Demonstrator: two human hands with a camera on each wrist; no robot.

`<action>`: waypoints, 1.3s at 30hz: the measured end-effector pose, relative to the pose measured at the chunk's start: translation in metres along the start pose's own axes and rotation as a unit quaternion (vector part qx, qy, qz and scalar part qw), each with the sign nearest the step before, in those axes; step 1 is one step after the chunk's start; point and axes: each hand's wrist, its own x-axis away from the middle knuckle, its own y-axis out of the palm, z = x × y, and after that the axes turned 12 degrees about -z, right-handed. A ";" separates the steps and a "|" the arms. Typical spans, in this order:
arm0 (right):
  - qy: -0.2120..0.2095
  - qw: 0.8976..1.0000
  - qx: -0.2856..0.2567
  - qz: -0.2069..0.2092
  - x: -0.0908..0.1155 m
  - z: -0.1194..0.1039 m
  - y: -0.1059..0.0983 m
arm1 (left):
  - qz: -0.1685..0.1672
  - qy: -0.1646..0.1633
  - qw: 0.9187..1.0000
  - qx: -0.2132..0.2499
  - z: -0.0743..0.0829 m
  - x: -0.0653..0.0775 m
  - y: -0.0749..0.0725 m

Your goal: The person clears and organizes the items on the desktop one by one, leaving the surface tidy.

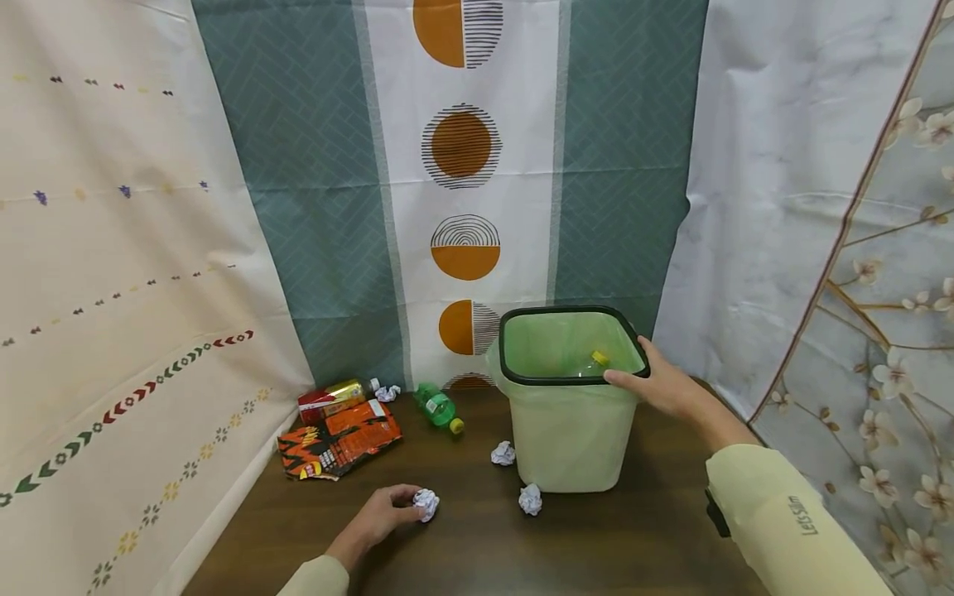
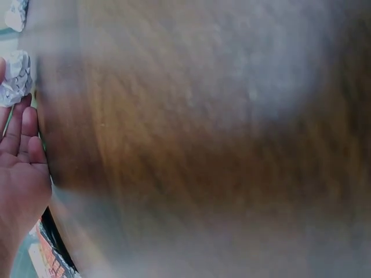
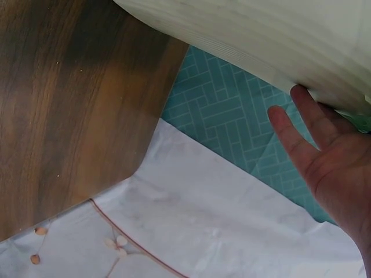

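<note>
A crumpled paper ball [image 1: 426, 504] is pinched between the thumb and fingers of my left hand [image 1: 382, 515], low over the front left of the table. The left wrist view catches the same paper ball [image 2: 16, 80] at its edge. My right hand [image 1: 667, 387] holds the black-rimmed trash bin [image 1: 574, 439] at its right front corner, thumb on the rim. Two of that hand's fingers [image 3: 310, 113] reach along the bin's outer side in the right wrist view. A pale green liner covers the bin, and a yellow-capped clear bottle [image 1: 596, 362] lies inside.
Two more paper balls, one nearer [image 1: 530, 500] and one farther [image 1: 503, 453], lie beside the bin. A green bottle [image 1: 437, 406] lies at the back. Leftward are a torn orange-black package [image 1: 350, 439], a red-gold can [image 1: 335, 399] and another paper ball [image 1: 387, 393]. Patterned cloths hang around the table.
</note>
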 end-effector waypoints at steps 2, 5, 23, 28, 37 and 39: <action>0.003 1.000 -0.001 0.000 0.001 0.001 0.000 | 0.005 -0.002 1.000 0.003 0.001 -0.001 0.001; 0.004 1.000 -0.002 -0.005 0.001 0.002 -0.001 | 0.020 -0.014 1.000 0.009 0.003 -0.003 0.002; 0.008 1.000 -0.010 -0.011 -0.003 -0.002 -0.003 | 0.093 -0.027 0.993 0.063 0.036 -0.016 -0.016; 0.012 1.000 -0.011 -0.012 -0.003 -0.004 -0.001 | 0.113 -0.019 0.989 0.094 0.043 -0.022 -0.018; 0.010 1.000 -0.002 -0.014 -0.002 -0.002 -0.003 | 0.140 0.007 0.982 0.127 0.069 -0.033 -0.024; 0.012 1.000 -0.005 -0.016 -0.001 -0.001 -0.003 | 0.145 0.012 0.981 0.129 0.075 -0.036 -0.026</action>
